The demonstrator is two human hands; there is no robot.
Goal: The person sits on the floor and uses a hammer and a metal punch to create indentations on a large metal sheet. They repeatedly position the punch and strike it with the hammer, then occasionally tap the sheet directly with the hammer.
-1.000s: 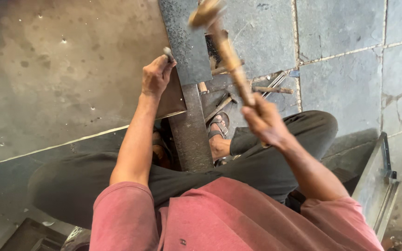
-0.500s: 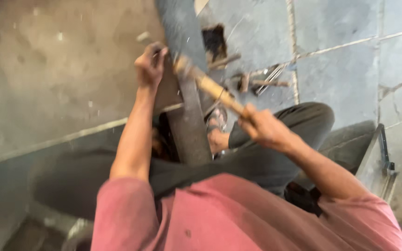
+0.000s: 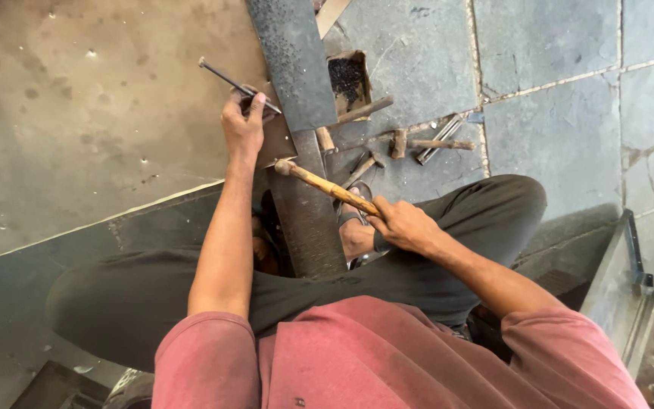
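- A thin dark steel punch rod (image 3: 230,78) is being pinched by the left hand (image 3: 244,125) at eleven o'clock, on the long grey metal bar (image 3: 294,68).
- A wooden-handled hammer (image 3: 325,184) is being gripped by the right hand (image 3: 403,225); blows should be landed squarely on the rod's top.

Left arm stretched forward, nearly straight, bare from the rolled sleeve down; left hand (image 3: 244,125) closed in a fist, knuckles up, wrist level. Right arm bent at the elbow, forearm angled inward across the lap; right hand (image 3: 404,226) curled tight, fingers wrapped, thumb side up.
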